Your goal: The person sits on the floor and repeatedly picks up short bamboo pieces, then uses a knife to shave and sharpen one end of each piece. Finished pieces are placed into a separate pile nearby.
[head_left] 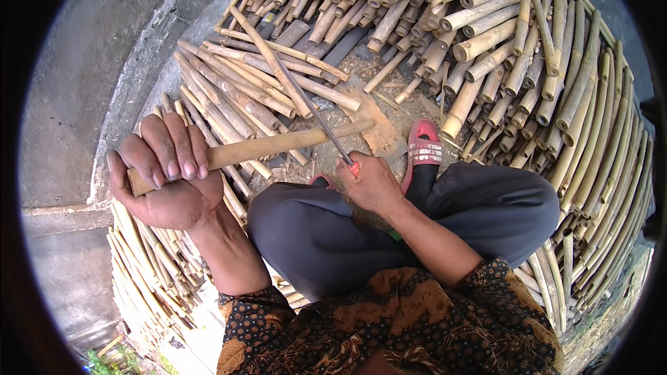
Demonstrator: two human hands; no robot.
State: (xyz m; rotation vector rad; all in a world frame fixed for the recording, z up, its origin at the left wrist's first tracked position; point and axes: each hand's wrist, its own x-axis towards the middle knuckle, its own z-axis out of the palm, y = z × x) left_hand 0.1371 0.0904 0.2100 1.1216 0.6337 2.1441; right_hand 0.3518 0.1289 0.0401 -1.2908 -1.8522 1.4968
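Note:
My left hand [170,173] is turned palm up at the left, its fingers curled over one end of a bamboo pole [271,144]. The pole slants slightly upward to the right, its far end above the ground in front of my feet. My right hand [372,184] is closed around the red-orange handle [355,169] of a long, narrow metal blade [332,140]. That blade points away and to the left, crossing the pole near its far end. Whether it touches the pole I cannot tell. Its tip is hard to make out among the bamboo behind.
Cut bamboo poles lie in a big stack [479,14] from far to right, with a smaller pile [229,87] beyond my left hand. More poles [149,271] lie at the left. A concrete wall [76,83] runs along the left. My sandalled foot [422,149] rests on the chip-strewn ground.

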